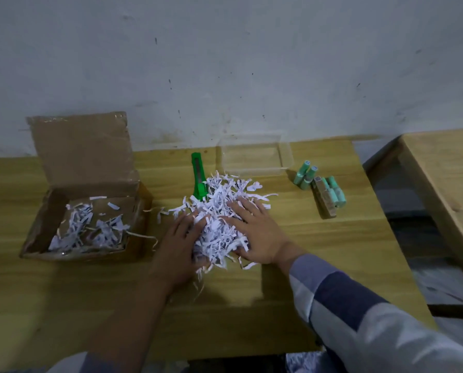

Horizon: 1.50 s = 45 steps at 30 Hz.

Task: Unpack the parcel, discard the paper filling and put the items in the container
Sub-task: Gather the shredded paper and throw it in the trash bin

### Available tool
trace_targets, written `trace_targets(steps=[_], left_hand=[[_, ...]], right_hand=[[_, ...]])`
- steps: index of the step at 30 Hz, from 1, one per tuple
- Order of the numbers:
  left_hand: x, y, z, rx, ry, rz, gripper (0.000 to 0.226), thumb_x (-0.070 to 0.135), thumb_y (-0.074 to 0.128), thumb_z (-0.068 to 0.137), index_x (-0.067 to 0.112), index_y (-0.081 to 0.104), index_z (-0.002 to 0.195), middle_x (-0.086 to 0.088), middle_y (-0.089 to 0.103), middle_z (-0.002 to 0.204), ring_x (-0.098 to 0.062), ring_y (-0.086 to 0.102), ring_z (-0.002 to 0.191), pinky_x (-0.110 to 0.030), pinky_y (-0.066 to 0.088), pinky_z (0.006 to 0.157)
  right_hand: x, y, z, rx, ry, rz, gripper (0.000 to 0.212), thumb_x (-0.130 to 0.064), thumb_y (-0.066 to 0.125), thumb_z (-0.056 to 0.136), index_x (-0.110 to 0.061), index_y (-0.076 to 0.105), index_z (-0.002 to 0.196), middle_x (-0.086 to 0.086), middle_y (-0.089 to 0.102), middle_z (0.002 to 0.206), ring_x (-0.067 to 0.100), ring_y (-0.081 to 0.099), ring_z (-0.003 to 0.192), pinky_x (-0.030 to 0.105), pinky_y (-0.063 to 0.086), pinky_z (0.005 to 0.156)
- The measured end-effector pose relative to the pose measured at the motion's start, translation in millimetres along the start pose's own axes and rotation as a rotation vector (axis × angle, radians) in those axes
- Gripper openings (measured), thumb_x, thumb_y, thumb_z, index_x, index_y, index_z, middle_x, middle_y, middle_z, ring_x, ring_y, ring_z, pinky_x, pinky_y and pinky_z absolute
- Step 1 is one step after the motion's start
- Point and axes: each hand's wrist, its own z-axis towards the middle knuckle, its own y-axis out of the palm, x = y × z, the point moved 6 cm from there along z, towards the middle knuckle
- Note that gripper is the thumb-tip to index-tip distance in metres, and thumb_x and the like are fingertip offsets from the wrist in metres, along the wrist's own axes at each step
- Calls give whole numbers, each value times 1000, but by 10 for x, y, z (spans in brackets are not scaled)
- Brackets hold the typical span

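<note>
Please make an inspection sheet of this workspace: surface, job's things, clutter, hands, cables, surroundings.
Surface: wooden table, strewn with shreds.
Job's things: open cardboard box at left, some shreds inside; shredded paper pile at centre; clear plastic container at back, looks empty; teal tubes lying right of it on the table.
Clutter: green utility knife, its end under the pile.
Hands: left hand and right hand open, pressed against the pile's sides.
Cables: nothing seen.
Surroundings: stained wall; second table at right.

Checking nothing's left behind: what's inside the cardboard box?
Inside the cardboard box, only loose shredded paper shows on its floor. Anything beneath those strips is hidden.
</note>
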Motion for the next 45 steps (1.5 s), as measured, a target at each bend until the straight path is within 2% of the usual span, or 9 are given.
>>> trace_targets(steps=[4, 10, 14, 17, 23, 30, 35, 42, 45], left_hand=[[92, 13, -48, 42, 11, -125, 91, 0, 84, 52, 20, 44, 131, -12, 53, 134, -24, 40, 123, -45, 48, 93], [405, 32, -88, -2, 20, -258, 82, -24, 60, 55, 10, 57, 129, -14, 55, 133, -33, 53, 122, -37, 41, 104], [648, -61, -128, -56, 6, -387, 81, -20, 55, 69, 22, 48, 138, 1, 43, 146, -19, 39, 135, -30, 32, 111], [956, -167, -156, -97, 80, -456, 78, -18, 52, 73, 26, 48, 137, 13, 42, 140, -8, 40, 127, -22, 33, 101], [1817, -124, -388, -230, 304, -577, 70, -12, 57, 76, 24, 49, 136, 6, 50, 132, -7, 51, 103, -20, 37, 85], [2846, 351, -861, -510, 433, -566, 62, 1, 60, 82, 22, 45, 139, -2, 49, 137, -17, 51, 114, -12, 30, 85], [3287, 801, -1089, -650, 404, -542, 62, 11, 65, 84, 19, 43, 141, -6, 47, 140, -23, 48, 123, -18, 31, 88], [3328, 1656, -1151, -754, 147, -522, 66, 28, 72, 80, 28, 42, 138, -4, 47, 139, -23, 49, 123, -22, 36, 92], [3277, 2024, -1162, -800, 49, -522, 76, 32, 74, 80, 31, 32, 143, -3, 37, 147, -23, 42, 131, -24, 34, 95]], right_hand=[[-113, 39, -192, 94, 81, 165, 66, -23, 57, 57, -16, 52, 123, 17, 56, 131, 41, 48, 121, 53, 44, 99], [-190, -32, -649, 262, 287, 319, 54, 0, 62, 63, -11, 60, 116, 16, 59, 114, 30, 45, 106, 37, 45, 89], [-252, -259, -1039, 373, 488, 375, 56, 8, 55, 69, -7, 58, 123, 18, 57, 114, 36, 50, 106, 36, 42, 86], [-341, -382, -1431, 422, 630, 401, 63, 12, 52, 67, -5, 54, 128, 19, 54, 117, 35, 48, 110, 36, 42, 85], [-545, -535, -2441, 651, 864, 455, 35, 1, 65, 72, -10, 66, 106, 12, 64, 98, 24, 60, 91, 26, 44, 73], [-766, -409, -3677, 761, 1140, 550, 32, 2, 65, 78, -8, 67, 108, -4, 64, 97, 7, 59, 93, -4, 35, 67], [-664, -19, -4184, 784, 1326, 748, 37, 2, 63, 79, -16, 67, 111, -6, 65, 98, 13, 60, 95, 18, 40, 74], [-131, 753, -4474, 556, 1385, 909, 36, -4, 64, 80, -11, 63, 115, 5, 67, 108, 14, 60, 96, 14, 42, 68], [117, 1206, -4496, 443, 1401, 1048, 46, -16, 69, 83, -10, 53, 125, 0, 60, 118, 15, 56, 109, 26, 47, 90]])
